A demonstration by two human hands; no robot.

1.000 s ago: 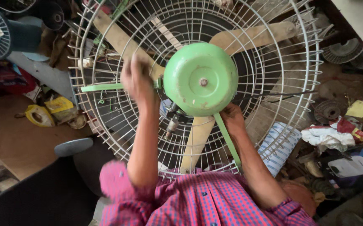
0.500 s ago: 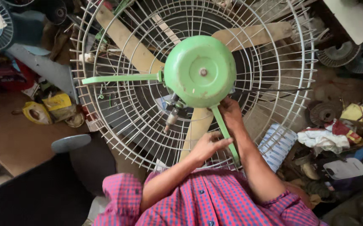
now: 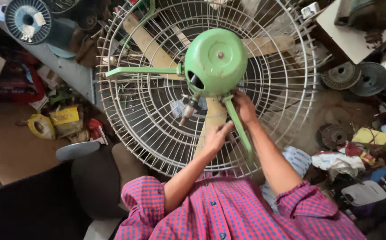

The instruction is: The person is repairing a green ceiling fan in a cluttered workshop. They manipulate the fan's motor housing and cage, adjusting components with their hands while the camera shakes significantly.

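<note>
Since the earlier frame our left hand (image 3: 215,138) is rising from low center up to the pale fan blade (image 3: 211,124), where its grip is now closing around the blade's edge. Our right hand (image 3: 244,107) is resting just right of it, fingers curling over the green strut (image 3: 239,129). Both are working below the green motor housing (image 3: 215,60), which is sitting at upper center inside the white wire fan guard (image 3: 148,133).

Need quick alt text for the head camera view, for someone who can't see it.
Both hands work at the base of a green fan motor housing: the left hand on the pale blade below it, the right hand by a green bracket arm. A round white wire guard surrounds them.
</note>
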